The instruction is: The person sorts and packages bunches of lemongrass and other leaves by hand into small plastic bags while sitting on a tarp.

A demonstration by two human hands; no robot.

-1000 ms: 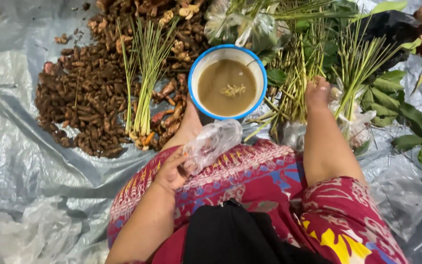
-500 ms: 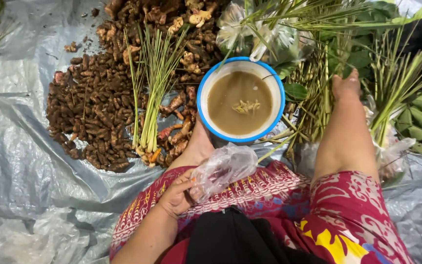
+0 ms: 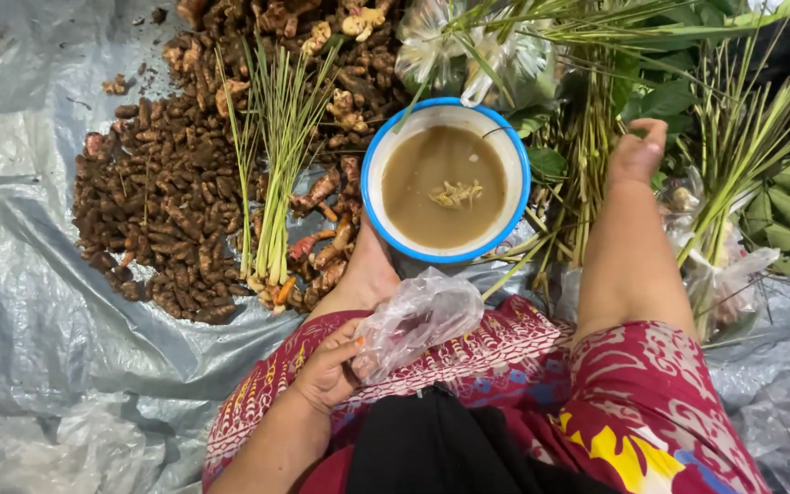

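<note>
A: Where is the left hand [image 3: 326,370] sitting, and what is its grip doing?

B: We are resting it on our patterned lap, its grip pinching a clear plastic bag [image 3: 418,320] that is lying across the thigh.

A: And the right hand?

B: It is not showing. The blue-rimmed bowl [image 3: 446,181] of brown liquid is standing beyond the bag, on the grey tarp [image 3: 38,302], beside the brown roots [image 3: 157,210].

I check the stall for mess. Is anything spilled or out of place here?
Nothing is spilled. The bowl of brown liquid sits level. A few roots lie apart from the big pile. The left hand holds a plastic bag.
</note>
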